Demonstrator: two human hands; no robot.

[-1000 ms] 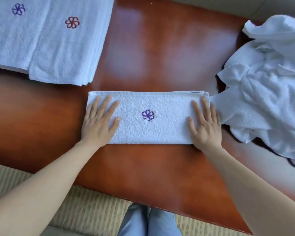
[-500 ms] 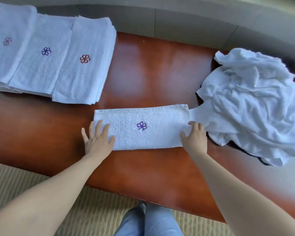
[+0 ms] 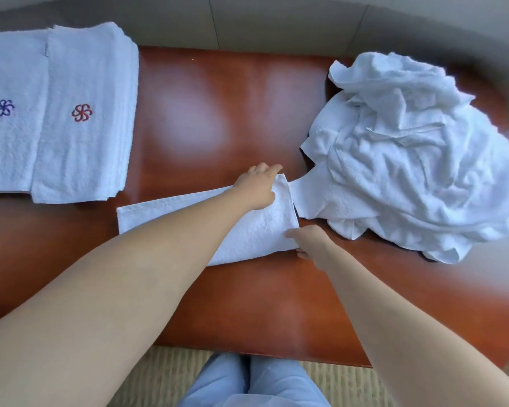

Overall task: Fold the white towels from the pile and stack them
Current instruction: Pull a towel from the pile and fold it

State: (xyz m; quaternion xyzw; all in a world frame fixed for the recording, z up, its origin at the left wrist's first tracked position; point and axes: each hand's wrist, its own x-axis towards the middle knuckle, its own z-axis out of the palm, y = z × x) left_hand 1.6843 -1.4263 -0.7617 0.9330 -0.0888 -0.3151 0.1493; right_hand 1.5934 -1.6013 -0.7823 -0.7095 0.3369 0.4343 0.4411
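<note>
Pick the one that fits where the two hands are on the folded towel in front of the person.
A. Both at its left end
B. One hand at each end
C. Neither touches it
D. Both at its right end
D: the left hand reaches across to the far right corner of the towel, and the right hand is at its near right corner.

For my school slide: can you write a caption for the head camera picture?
Both hands, left hand and right hand, take the right end of a folded towel between the finished stack and the unfolded pile.
</note>
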